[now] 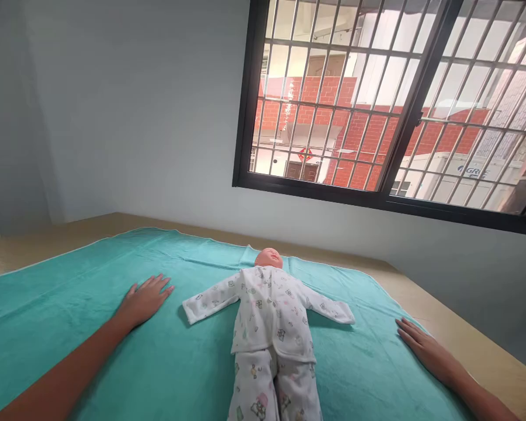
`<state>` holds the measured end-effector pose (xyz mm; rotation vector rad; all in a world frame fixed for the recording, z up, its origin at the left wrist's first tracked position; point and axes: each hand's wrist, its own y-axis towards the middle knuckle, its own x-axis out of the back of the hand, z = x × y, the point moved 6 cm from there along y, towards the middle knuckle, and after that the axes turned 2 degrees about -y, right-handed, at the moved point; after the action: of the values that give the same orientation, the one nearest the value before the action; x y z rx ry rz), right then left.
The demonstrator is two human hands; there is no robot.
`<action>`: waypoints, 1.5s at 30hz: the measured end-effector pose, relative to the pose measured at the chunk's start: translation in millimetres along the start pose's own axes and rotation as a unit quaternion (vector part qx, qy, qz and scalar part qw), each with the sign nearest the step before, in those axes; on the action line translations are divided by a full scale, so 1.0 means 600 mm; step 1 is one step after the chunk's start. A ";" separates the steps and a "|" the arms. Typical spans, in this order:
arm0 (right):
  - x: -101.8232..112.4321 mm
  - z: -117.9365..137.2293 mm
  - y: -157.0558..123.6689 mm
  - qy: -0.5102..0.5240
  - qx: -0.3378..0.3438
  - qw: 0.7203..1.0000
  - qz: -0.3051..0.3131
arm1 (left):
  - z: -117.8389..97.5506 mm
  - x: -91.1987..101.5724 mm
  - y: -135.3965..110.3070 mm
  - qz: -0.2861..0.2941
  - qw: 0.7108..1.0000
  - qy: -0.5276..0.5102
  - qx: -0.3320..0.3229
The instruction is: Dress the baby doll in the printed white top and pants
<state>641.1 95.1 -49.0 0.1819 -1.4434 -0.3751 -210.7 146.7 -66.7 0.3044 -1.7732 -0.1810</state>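
Note:
A baby doll (269, 257) lies face up in the middle, its head toward the wall. It wears a white long-sleeved top (272, 310) and matching trousers (256, 386), both printed with small figures. The sleeves spread out to the sides, and the trouser legs run past the bottom of the view. My left hand (145, 299) rests flat on a turquoise cloth (170, 374), left of the doll's sleeve and apart from it. On the far right, my right hand (427, 349) lies flat near the cloth's right edge, fingers stretched out. Both hands hold nothing.
Under the cloth is a light wooden table (460, 327), its surface showing along the back and right edges. Behind it stands a grey wall (135, 117). A dark-framed window (315, 188) with metal bars takes up the upper right.

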 end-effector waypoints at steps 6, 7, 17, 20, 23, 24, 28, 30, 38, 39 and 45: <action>0.066 0.190 0.022 0.068 -0.043 0.994 -0.076 | -0.046 0.058 -0.007 -0.061 0.993 -0.083 -0.049; 0.073 0.254 0.031 0.136 -0.017 0.987 -0.089 | -0.063 0.069 -0.013 -0.072 0.990 -0.094 -0.074; -0.002 0.593 0.072 0.252 0.107 0.961 -0.038 | -0.275 0.077 -0.098 -0.048 0.963 -0.057 -0.259; -0.015 0.580 0.056 0.215 0.107 0.970 -0.040 | -0.270 0.064 -0.093 -0.021 0.972 -0.003 -0.235; -0.015 0.564 0.049 0.174 0.105 0.978 -0.043 | -0.244 0.063 -0.084 0.018 0.973 -0.006 -0.229; -0.014 0.556 0.050 0.160 0.097 0.981 -0.046 | -0.232 0.064 -0.081 0.032 0.973 -0.015 -0.226; -0.014 0.504 0.058 0.101 0.036 0.993 -0.052 | -0.178 0.070 -0.070 0.088 0.972 -0.056 -0.212; -0.018 0.471 0.063 0.076 0.004 0.996 -0.042 | -0.159 0.072 -0.066 0.102 0.972 -0.080 -0.197; -0.029 0.424 0.069 0.042 0.015 0.999 -0.007 | -0.138 0.069 -0.055 0.046 0.984 -0.148 -0.086; -0.029 0.426 0.068 0.042 0.028 0.999 -0.008 | -0.132 0.071 -0.051 0.023 0.984 -0.168 -0.059; -0.034 0.427 0.065 0.040 0.067 0.997 -0.021 | -0.088 0.060 -0.039 -0.056 0.917 -0.375 0.126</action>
<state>392.2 164.8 -22.2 0.3332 -1.3877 -0.3024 -164.1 115.8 -28.2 0.5768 -2.5518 -0.1609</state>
